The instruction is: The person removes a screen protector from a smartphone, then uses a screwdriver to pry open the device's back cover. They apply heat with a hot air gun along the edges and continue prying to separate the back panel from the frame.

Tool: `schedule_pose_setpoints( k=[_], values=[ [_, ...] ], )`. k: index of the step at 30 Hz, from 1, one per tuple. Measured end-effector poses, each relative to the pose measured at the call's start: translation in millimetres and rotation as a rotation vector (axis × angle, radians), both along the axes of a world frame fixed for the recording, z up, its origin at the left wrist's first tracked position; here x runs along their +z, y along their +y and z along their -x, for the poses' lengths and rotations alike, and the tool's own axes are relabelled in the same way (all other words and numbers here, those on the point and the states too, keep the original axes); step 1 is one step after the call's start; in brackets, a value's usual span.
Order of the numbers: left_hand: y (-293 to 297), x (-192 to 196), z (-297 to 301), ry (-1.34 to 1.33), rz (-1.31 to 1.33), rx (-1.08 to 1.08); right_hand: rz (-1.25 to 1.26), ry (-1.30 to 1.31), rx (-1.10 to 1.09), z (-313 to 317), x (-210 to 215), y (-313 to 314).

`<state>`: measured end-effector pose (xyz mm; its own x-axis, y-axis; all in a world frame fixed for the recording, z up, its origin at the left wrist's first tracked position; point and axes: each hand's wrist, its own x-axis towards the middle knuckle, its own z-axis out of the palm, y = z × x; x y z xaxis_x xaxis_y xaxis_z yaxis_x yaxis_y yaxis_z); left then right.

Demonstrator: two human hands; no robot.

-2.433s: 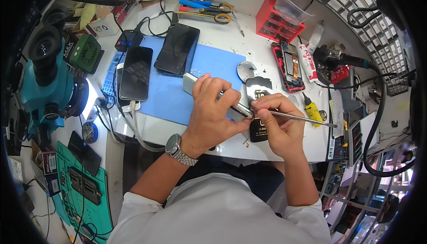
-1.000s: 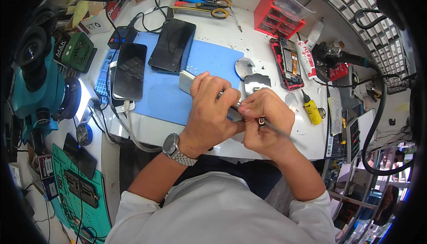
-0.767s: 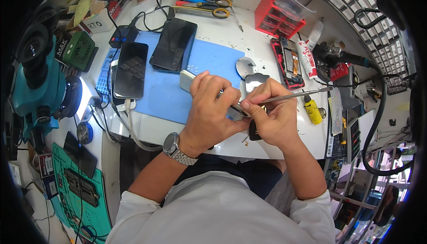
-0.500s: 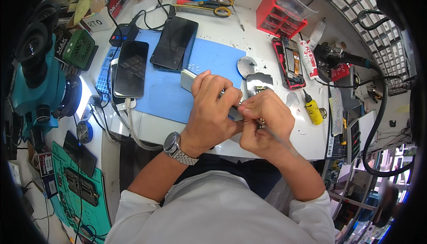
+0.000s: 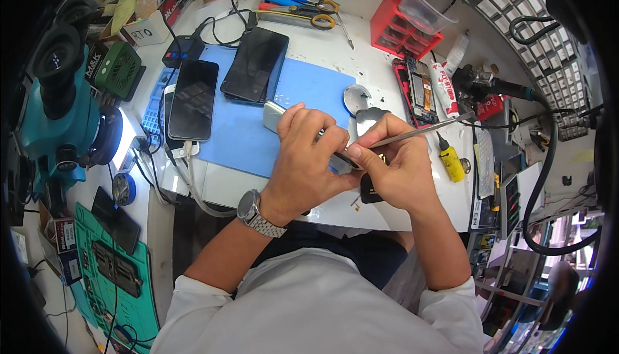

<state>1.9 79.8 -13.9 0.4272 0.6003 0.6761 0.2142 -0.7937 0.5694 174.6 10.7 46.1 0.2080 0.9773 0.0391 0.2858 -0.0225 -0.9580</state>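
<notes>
My left hand (image 5: 308, 154) is wrapped round a pale-edged phone (image 5: 274, 115), and its fingers cover most of the body. One corner of the phone shows beyond the knuckles. Close beside it, my right hand (image 5: 398, 172) pinches a long thin metal tool (image 5: 422, 133). The tool's far end sticks out up and to the right. Its working end meets the phone's edge near my left fingertips, where details are too small to tell. A dark flat part (image 5: 371, 189) shows under my right hand.
A blue mat (image 5: 309, 83) carries a dark phone (image 5: 256, 64) and another phone (image 5: 192, 99) with a cable plugged in. To the right lie an opened red phone (image 5: 416, 89), a yellow bottle (image 5: 451, 160) and a round metal dish (image 5: 356, 98). A teal microscope (image 5: 55, 135) stands left.
The metal tool has swung from pointing down along my right wrist to pointing up and right. My right hand has turned with it, while my left hand keeps its grip on the phone.
</notes>
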Motion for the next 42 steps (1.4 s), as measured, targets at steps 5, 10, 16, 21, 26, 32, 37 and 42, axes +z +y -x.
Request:
schedule_pose_setpoints(
  k=[5, 10, 16, 21, 26, 32, 37, 42],
  values=[
    [2, -4, 0, 0.001, -0.025, 0.014, 0.043, 0.017, 0.077, -4, 9, -10],
    [2, -4, -1, -0.003, -0.020, 0.019, -0.238, -0.039, -0.091, 7, -7, -16],
    [1, -4, -2, -0.001, -0.039, 0.020, -0.472, -0.281, 0.016, 6, -18, -7],
    [0, -3, -2, -0.021, -0.026, 0.017, -0.056, -0.030, -0.075, 4, 2, 3],
    [2, -2, -3, 0.002, -0.049, 0.034, -0.215, -0.379, -0.042, 17, 14, -3],
    [2, -4, -4, -0.002, -0.046, 0.035, -0.081, -0.332, -0.056, 14, 17, 4],
    [1, -2, -1, -0.016, -0.032, 0.013, 0.124, -0.157, -0.072, 5, 18, 12],
    [3, -6, -3, -0.010, -0.068, 0.056, -0.180, -0.407, -0.023, 15, 15, 0]
  ],
)
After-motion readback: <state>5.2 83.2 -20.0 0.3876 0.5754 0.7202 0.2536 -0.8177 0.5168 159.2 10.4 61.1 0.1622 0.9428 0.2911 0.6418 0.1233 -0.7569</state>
